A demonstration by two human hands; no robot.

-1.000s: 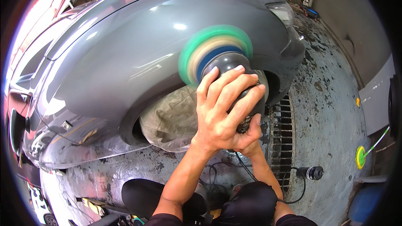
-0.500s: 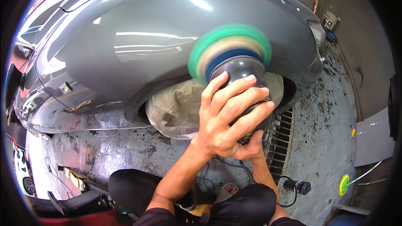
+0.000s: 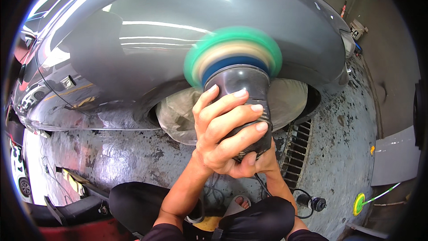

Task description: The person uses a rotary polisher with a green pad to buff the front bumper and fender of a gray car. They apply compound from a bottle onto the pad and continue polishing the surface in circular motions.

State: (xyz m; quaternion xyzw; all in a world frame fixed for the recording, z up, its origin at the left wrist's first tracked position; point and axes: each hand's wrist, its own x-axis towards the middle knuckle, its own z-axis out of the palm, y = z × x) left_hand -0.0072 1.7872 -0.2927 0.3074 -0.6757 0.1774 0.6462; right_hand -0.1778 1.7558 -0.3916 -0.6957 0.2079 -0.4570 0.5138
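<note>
A black car polisher (image 3: 238, 79) with a blue backing plate is pressed up to the grey car fender (image 3: 151, 62), just over the wheel arch. Its green-rimmed pad (image 3: 263, 47) is blurred by spinning. My left hand (image 3: 225, 129) wraps over the polisher's body, fingers spread across its top and thumb low at the side. Behind and below it, my right hand (image 3: 266, 159) is closed round the rear end of the polisher; its fingers are mostly hidden. A cloth cover (image 3: 178, 118) drapes the wheel under the arch.
A power cord runs down from the polisher. On the floor at right lie a second black tool (image 3: 312, 201) with a cord and a floor grate (image 3: 298, 151). A yellow-green round brush (image 3: 359, 204) and a white bucket (image 3: 356, 30) stand along the right wall. A red-and-black bumper-like part (image 3: 78, 218) is at lower left.
Both hands and the polisher have shifted a little left along the fender and slightly nearer to me. The pad keeps spinning against the panel, and the view has turned slightly.
</note>
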